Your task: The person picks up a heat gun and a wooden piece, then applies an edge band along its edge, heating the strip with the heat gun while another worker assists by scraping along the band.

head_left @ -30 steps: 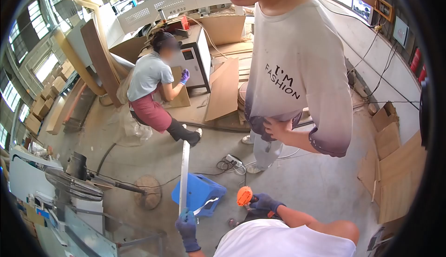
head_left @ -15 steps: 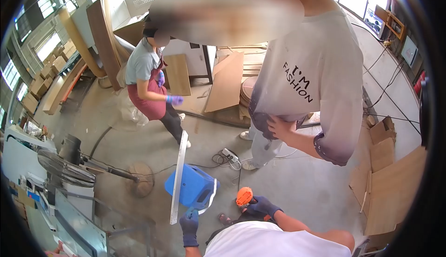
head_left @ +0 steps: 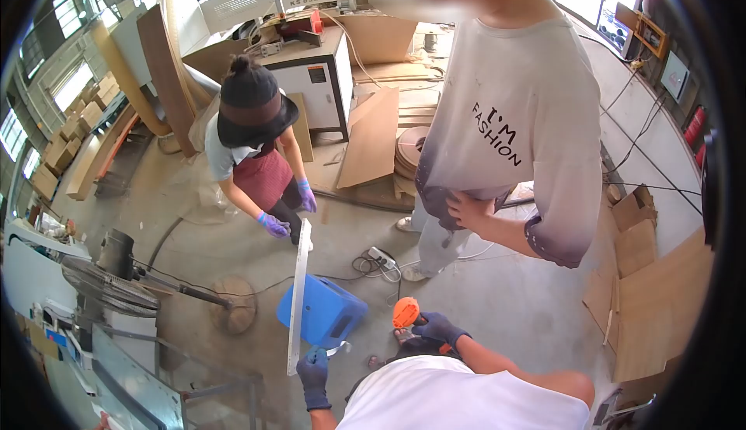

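Observation:
My left hand (head_left: 314, 375), in a dark glove, is closed beside the lower end of a long white bar (head_left: 298, 305). A short white strip (head_left: 339, 347) reaches its fingertips and seems pinched there. Whether the hand also touches the bar I cannot tell. My right hand (head_left: 441, 329), gloved too, is closed around the dark handle of an orange round-headed tool (head_left: 405, 312). The tool's exact kind is unclear. A blue plastic stool (head_left: 334, 313) stands behind the bar, partly covered by it.
A co-worker in a dark hat (head_left: 252, 103) bends near the bar's far end. Another person in a white shirt (head_left: 505, 119) stands ahead on the right. A floor fan (head_left: 116, 286), a power strip (head_left: 381, 257) with cables, and cardboard (head_left: 660, 298) lie around.
The co-worker has bent forward, bringing a purple-gloved hand down near the bar's far end. The white strip by the stool has dropped and shows shorter. The orange tool has shifted slightly left and up.

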`<state>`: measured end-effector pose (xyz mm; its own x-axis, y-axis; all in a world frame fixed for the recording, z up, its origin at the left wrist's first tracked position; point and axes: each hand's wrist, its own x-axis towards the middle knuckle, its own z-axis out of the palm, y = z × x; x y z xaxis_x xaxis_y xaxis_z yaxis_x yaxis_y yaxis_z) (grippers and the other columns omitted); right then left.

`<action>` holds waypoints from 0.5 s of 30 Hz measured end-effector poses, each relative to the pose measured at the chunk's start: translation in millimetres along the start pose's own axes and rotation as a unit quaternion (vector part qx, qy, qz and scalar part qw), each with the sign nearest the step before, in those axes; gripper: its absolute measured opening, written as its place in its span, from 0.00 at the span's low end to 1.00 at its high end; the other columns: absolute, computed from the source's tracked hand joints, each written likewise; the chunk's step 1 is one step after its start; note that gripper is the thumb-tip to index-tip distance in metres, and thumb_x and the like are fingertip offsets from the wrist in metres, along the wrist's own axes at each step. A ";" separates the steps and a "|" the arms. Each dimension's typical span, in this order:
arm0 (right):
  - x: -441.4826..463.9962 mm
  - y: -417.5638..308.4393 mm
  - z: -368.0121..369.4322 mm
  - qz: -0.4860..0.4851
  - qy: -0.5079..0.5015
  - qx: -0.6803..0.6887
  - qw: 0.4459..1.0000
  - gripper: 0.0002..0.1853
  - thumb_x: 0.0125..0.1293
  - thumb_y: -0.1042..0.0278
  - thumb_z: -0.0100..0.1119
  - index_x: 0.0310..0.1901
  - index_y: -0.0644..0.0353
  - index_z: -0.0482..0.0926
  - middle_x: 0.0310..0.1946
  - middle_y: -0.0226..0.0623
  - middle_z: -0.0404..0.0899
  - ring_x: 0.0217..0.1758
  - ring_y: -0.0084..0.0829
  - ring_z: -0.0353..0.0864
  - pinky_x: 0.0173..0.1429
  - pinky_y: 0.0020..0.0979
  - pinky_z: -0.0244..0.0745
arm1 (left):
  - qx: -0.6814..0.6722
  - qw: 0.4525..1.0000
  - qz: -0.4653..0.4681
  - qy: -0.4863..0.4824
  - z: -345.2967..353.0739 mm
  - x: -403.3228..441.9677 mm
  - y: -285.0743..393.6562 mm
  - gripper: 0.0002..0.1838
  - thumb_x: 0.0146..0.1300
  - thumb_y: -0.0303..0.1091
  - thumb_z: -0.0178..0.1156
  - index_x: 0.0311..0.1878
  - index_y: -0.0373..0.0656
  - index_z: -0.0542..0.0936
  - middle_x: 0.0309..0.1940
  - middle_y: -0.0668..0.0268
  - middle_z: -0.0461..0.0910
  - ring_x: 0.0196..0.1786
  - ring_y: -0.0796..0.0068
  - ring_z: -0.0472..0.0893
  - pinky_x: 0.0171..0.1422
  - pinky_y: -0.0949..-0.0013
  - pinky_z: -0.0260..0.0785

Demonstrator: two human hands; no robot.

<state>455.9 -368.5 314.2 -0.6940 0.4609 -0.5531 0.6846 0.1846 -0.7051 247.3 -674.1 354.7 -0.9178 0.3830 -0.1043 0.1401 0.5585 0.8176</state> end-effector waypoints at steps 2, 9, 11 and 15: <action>3.0 11.1 7.0 -0.024 0.016 0.006 1.000 0.24 0.57 0.46 0.69 0.50 0.53 0.84 0.41 0.42 0.87 0.43 0.41 0.85 0.53 0.38 0.76 | -0.008 1.000 0.010 -0.003 5.9 -0.9 -13.5 0.14 0.63 0.35 0.62 0.44 0.33 0.86 0.25 0.56 0.86 0.28 0.67 0.85 0.38 0.63 0.74; 5.0 -5.7 3.9 -0.015 -0.008 0.011 1.000 0.23 0.57 0.54 0.68 0.54 0.50 0.83 0.43 0.42 0.87 0.45 0.40 0.85 0.54 0.38 0.76 | 0.027 0.999 -0.020 -0.038 -12.9 6.1 9.7 0.16 0.64 0.36 0.62 0.46 0.33 0.86 0.26 0.56 0.87 0.30 0.65 0.86 0.39 0.63 0.75; 1.3 -18.4 -0.4 -0.014 -0.002 -0.008 1.000 0.23 0.57 0.54 0.68 0.54 0.50 0.83 0.43 0.43 0.87 0.44 0.41 0.85 0.53 0.39 0.76 | 0.034 0.998 -0.021 -0.038 -17.9 12.5 13.4 0.16 0.64 0.37 0.63 0.47 0.33 0.85 0.26 0.56 0.87 0.30 0.65 0.86 0.39 0.62 0.76; 2.4 -19.8 4.1 -0.029 -0.003 -0.020 0.999 0.23 0.57 0.54 0.68 0.55 0.49 0.82 0.42 0.46 0.86 0.42 0.45 0.84 0.51 0.40 0.76 | 0.040 0.998 -0.021 -0.037 -26.9 18.0 19.0 0.17 0.64 0.37 0.63 0.47 0.32 0.85 0.26 0.57 0.87 0.30 0.65 0.86 0.41 0.62 0.75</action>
<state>439.8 -374.6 325.0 -0.7332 0.4441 -0.5149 0.6523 0.2454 -0.7171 223.4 -676.4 383.5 -0.8943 0.4094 -0.1804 0.1344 0.6305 0.7644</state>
